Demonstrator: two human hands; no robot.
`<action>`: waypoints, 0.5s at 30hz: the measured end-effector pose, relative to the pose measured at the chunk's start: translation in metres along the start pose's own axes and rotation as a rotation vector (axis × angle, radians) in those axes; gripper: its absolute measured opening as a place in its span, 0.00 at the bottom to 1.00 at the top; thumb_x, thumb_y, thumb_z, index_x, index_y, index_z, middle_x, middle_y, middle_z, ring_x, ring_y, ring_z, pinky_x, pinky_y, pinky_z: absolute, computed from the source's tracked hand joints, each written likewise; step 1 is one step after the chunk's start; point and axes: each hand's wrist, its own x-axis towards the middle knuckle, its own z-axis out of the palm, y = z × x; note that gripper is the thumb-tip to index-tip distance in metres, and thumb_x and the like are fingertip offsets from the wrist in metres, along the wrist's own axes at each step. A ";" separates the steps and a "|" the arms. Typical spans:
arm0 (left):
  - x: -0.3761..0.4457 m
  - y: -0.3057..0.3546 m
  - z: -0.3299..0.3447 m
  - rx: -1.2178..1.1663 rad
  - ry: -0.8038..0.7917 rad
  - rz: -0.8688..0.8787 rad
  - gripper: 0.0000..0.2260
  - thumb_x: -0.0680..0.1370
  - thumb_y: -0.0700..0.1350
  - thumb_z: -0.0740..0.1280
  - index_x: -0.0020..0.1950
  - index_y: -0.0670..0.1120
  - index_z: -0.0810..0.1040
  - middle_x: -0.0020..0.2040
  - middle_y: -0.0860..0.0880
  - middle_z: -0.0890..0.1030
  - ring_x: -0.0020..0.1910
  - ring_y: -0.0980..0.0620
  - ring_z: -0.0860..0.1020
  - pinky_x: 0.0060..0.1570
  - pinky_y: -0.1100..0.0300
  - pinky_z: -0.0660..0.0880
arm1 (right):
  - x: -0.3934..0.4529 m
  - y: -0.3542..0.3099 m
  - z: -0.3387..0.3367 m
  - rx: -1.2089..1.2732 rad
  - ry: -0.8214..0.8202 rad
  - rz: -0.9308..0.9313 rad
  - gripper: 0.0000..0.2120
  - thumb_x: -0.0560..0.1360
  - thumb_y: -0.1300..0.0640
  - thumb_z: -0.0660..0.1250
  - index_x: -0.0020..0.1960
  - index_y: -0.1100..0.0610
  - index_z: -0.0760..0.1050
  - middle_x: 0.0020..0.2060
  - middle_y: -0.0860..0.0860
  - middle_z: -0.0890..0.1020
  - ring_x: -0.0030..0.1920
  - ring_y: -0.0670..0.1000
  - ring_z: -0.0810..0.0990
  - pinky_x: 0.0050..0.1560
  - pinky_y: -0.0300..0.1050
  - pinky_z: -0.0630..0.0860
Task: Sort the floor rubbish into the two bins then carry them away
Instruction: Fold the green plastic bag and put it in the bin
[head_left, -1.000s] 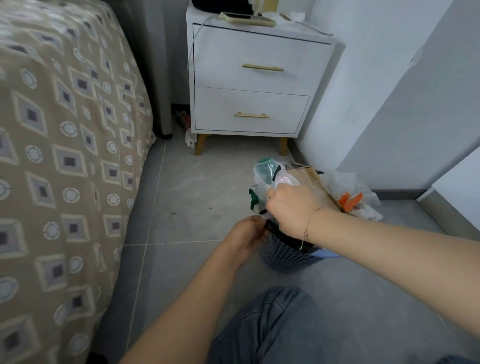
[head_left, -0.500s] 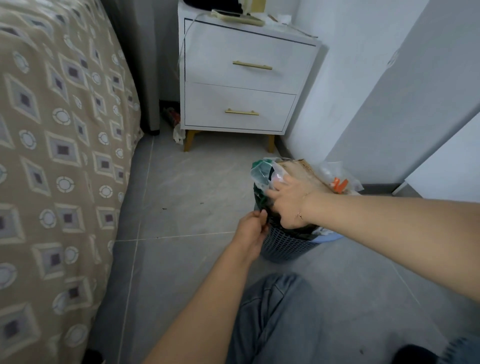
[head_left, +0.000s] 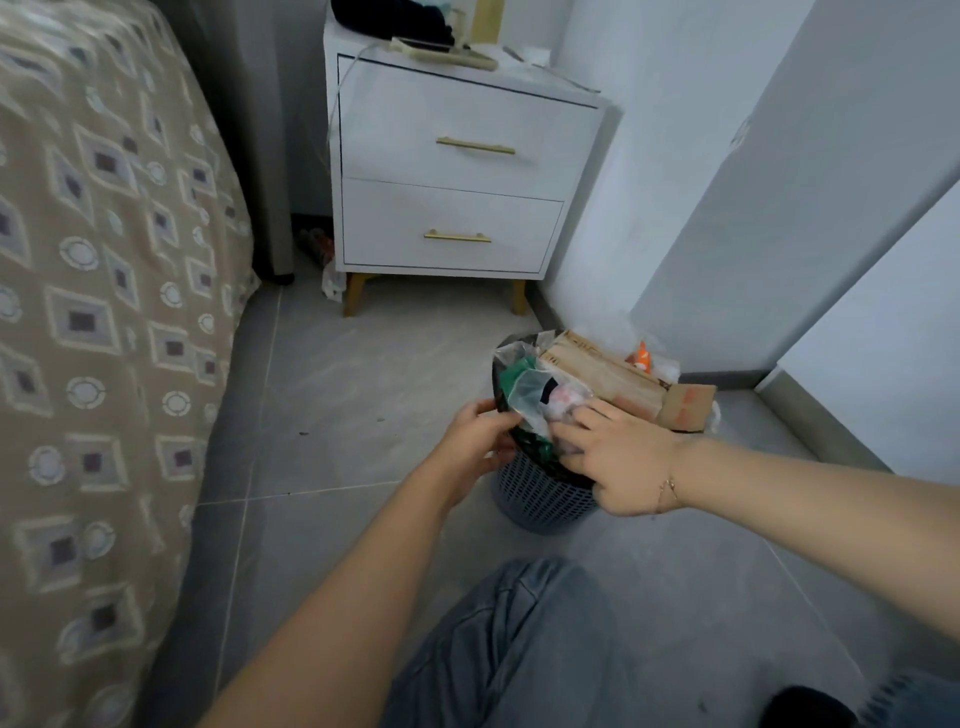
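A grey slotted bin (head_left: 540, 496) with a black liner stands on the floor, heaped with rubbish. Clear plastic bags (head_left: 535, 395) and green wrapping lie on top, and a flattened cardboard box (head_left: 618, 382) leans over the far rim. My left hand (head_left: 480, 441) grips the bin's near-left rim and liner. With fingers spread flat, my right hand (head_left: 615, 457) presses down on the plastic rubbish. Behind the cardboard lies more clear plastic with an orange piece (head_left: 643, 358); whatever holds it is hidden.
A white two-drawer nightstand (head_left: 457, 192) stands ahead against the wall. A bed with a patterned beige cover (head_left: 104, 312) runs along the left. White wall panels (head_left: 831, 208) close in the right. My knee in grey jeans (head_left: 519, 634) is below the bin. Small litter (head_left: 332, 280) lies by the nightstand leg.
My right hand went from pinching the plastic bag above the bin to pressing it down with fingers spread. My left hand stayed on the rim. The camera view shifted slightly.
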 end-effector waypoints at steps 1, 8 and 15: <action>0.002 0.000 0.005 0.005 0.004 -0.008 0.18 0.76 0.43 0.68 0.65 0.45 0.69 0.56 0.45 0.79 0.49 0.51 0.78 0.44 0.57 0.78 | 0.000 0.006 0.003 0.010 -0.005 -0.010 0.36 0.65 0.49 0.41 0.64 0.57 0.75 0.70 0.54 0.65 0.64 0.57 0.63 0.71 0.51 0.52; 0.011 -0.001 0.025 -0.109 0.054 -0.047 0.10 0.74 0.31 0.66 0.55 0.36 0.76 0.47 0.42 0.81 0.41 0.50 0.79 0.30 0.64 0.77 | -0.008 0.045 -0.015 0.573 0.272 0.017 0.16 0.72 0.68 0.59 0.54 0.53 0.74 0.55 0.48 0.73 0.54 0.42 0.72 0.58 0.41 0.71; 0.025 -0.017 0.036 -0.173 0.116 -0.070 0.13 0.73 0.28 0.64 0.56 0.35 0.73 0.44 0.41 0.79 0.39 0.48 0.78 0.35 0.60 0.76 | 0.032 0.074 -0.014 0.296 0.057 0.270 0.64 0.61 0.43 0.78 0.75 0.46 0.30 0.77 0.51 0.40 0.76 0.54 0.43 0.73 0.59 0.45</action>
